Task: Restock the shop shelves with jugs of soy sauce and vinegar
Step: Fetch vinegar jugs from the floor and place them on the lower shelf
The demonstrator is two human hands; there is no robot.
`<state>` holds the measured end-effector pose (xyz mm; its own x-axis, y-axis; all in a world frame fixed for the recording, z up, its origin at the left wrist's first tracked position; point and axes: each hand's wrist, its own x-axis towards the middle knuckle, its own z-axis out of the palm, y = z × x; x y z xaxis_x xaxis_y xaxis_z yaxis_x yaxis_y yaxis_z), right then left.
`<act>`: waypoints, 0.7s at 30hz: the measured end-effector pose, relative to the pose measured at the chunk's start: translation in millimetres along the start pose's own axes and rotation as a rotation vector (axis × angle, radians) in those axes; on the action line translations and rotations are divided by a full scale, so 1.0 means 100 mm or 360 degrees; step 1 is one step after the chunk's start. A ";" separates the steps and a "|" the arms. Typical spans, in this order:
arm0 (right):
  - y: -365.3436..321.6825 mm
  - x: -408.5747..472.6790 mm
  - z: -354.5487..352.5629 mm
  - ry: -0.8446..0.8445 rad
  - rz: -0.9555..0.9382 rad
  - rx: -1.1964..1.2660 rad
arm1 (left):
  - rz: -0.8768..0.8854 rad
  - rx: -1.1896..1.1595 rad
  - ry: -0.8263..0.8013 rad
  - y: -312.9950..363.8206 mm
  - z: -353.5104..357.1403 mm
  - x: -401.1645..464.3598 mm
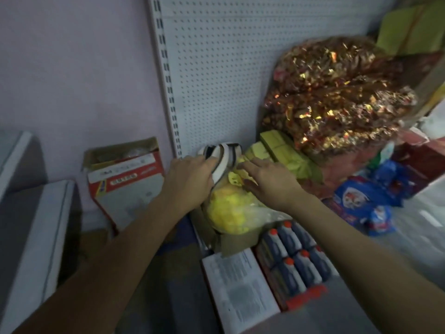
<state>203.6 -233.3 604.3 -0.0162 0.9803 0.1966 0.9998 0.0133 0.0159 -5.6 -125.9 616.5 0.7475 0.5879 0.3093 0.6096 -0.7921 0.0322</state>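
Hands (190, 179) (269, 182) crowd yellow bag (231, 213) beside pegboard (240, 68).

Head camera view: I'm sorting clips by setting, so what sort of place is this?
Most likely a small shop's shelf bay or stock corner. A slotted pegboard shelf back stands behind piled goods, an open carton of orange-capped bottles sits in front, and blue packaged goods lie heaped beside it.
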 end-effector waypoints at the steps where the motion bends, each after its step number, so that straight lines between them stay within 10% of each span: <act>1: 0.16 -0.24 0.05 -0.0037 0.0015 0.0014 | 0.0003 -0.0014 -0.0034 0.22 0.10 -0.01; 11: 1.40 -2.10 0.46 -0.0267 0.0344 0.0182 | 0.0043 -0.0198 -0.0442 1.94 1.11 -0.08; 21: 1.87 -2.48 1.27 -0.0526 0.0675 0.0333 | 0.0148 -0.0183 -0.0715 2.29 2.11 0.23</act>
<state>395.8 -449.3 433.8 0.3577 0.9175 -0.1741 0.8999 -0.3885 -0.1983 206.7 -258.6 430.6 0.8531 0.5065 -0.1251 0.5205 -0.8428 0.1369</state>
